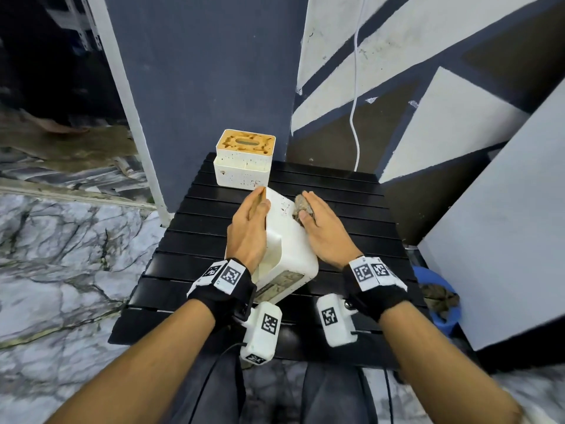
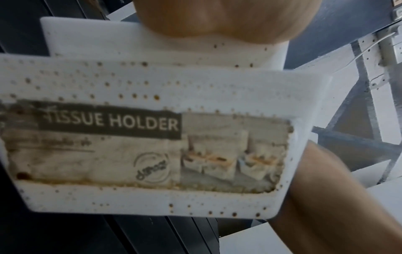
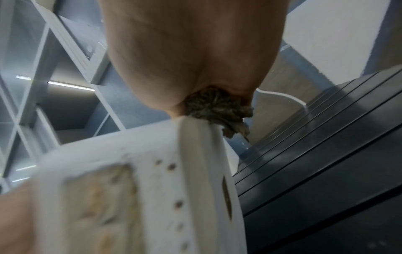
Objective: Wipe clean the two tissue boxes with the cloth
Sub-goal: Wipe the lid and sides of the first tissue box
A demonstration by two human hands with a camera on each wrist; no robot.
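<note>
A stained white tissue box (image 1: 287, 240) lies tipped over on the black slatted table (image 1: 351, 209), its "TISSUE HOLDER" label (image 2: 113, 122) facing me. My left hand (image 1: 255, 209) lies flat against its left side with straight fingers, the thumb on the upper face. My right hand (image 1: 316, 211) presses a bunched brown cloth (image 1: 301, 206) onto the box's right side, the thumb tucked round the cloth (image 3: 217, 106). The second tissue box (image 1: 244, 160) stands upright behind, white and speckled, with a stained wooden top.
A dark pillar (image 1: 208, 71) rises just behind the upright box. A white cable (image 1: 356, 87) hangs down the patterned wall. A blue bucket (image 1: 440, 289) holding a dirty rag stands on the floor to the right of the table. The marble floor (image 1: 61, 255) lies to the left.
</note>
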